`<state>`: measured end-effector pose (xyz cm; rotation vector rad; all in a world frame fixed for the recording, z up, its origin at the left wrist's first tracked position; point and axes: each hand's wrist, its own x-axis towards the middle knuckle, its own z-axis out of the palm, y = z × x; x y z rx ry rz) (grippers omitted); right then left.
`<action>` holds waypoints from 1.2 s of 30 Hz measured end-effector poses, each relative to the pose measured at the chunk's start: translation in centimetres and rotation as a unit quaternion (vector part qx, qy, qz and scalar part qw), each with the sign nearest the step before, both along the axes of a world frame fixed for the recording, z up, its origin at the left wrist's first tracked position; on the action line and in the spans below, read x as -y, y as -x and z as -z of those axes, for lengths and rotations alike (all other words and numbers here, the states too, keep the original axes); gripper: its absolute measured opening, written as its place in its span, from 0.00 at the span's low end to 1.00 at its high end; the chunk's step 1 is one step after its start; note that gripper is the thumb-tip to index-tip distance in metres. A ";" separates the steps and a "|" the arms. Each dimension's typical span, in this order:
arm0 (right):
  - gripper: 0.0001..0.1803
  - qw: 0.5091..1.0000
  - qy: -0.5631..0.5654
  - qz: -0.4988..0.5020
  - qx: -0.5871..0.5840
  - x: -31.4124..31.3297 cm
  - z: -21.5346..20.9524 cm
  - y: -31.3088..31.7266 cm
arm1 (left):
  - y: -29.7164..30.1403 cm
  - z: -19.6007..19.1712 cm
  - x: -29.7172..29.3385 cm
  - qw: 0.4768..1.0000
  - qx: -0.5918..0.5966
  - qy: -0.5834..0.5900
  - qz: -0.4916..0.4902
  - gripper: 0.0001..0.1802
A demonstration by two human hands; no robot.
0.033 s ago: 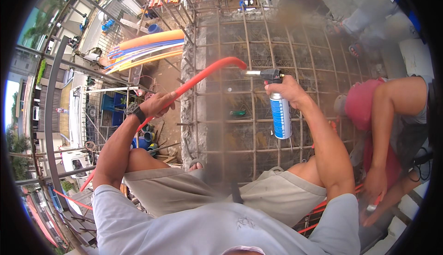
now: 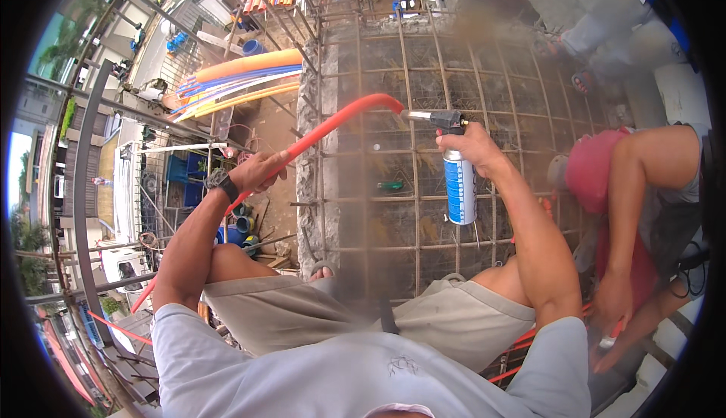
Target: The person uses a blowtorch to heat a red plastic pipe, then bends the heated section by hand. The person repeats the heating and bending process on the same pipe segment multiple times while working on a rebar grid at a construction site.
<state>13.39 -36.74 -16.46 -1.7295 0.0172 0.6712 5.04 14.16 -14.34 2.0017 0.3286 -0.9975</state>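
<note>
The left hand [image 2: 261, 170] grips the pipe [image 2: 333, 125] across the left edge of the slab [image 2: 310, 200], the right hand [image 2: 478, 148] the torch [image 2: 459, 185] (its nozzle [image 2: 420, 115] nearly touching), so lingering heat could scorch the pipe.

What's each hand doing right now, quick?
Left hand: closed, holding the red pipe.
Right hand: closed, holding the blowtorch, nozzle toward the pipe's bent end.
</note>
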 end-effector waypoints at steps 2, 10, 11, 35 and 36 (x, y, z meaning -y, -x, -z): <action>0.10 0.999 -0.010 0.044 0.005 0.3 -0.4 0.0 | 0.4 -0.1 -0.2 0.997 0.047 -0.049 0.022 0.40; 0.09 0.998 0.051 0.014 0.027 0.6 -0.1 -0.5 | -0.2 -1.4 -1.0 0.936 0.256 -0.160 0.181 0.36; 0.10 0.997 0.051 0.045 0.032 0.7 -0.1 -0.6 | -0.4 -1.6 -1.0 0.928 0.251 -0.191 0.199 0.34; 0.16 0.980 0.176 0.051 0.080 1.1 0.9 -0.4 | -0.5 -0.5 2.2 0.775 0.456 -0.319 0.300 0.19; 0.15 0.988 0.134 0.005 0.071 1.0 1.0 -0.2 | -0.6 -0.6 2.3 0.774 0.457 -0.321 0.299 0.19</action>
